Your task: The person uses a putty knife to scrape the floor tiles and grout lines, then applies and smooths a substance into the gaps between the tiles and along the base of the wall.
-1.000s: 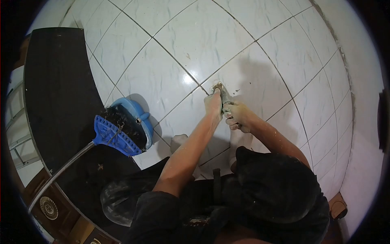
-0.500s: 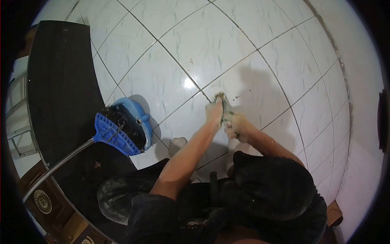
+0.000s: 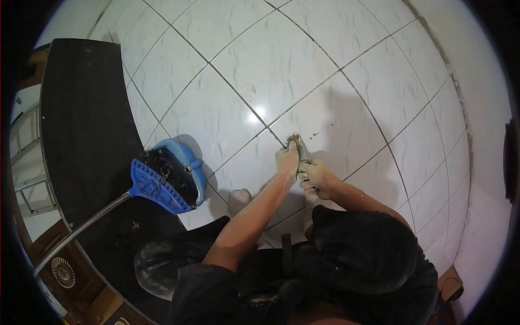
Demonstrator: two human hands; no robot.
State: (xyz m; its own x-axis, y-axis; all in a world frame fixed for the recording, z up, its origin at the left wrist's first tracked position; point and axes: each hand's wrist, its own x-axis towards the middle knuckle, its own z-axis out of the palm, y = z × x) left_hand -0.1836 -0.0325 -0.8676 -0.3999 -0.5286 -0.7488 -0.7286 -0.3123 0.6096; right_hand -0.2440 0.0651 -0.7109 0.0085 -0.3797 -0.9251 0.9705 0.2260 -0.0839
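Both of my hands are together on a small flat tool like a scraper (image 3: 293,137), just above or on the tiled floor (image 3: 238,103). The end of the scraper is pale with a brownish smear. My left hand (image 3: 287,160) is closed on its front part, thumb laid along the flat face. Behind it, my right hand (image 3: 319,177) is wrapped round the rear part, so most of the handle is hidden. Both hands look dusty. A few dark crumbs (image 3: 316,134) lie on the tile right of the tool's tip.
A blue dustpan (image 3: 190,162) full of dark debris stands to the left, a blue broom (image 3: 160,187) resting against it. Beneath the broom runs a long black panel (image 3: 81,108). A wall (image 3: 487,108) bounds the right side. My knees (image 3: 365,249) are close below my hands.
The view has tilted slightly, so the hands and dustpan sit a little lower. The scraper's end now shows more plainly, facing up. Both hands keep their hold.
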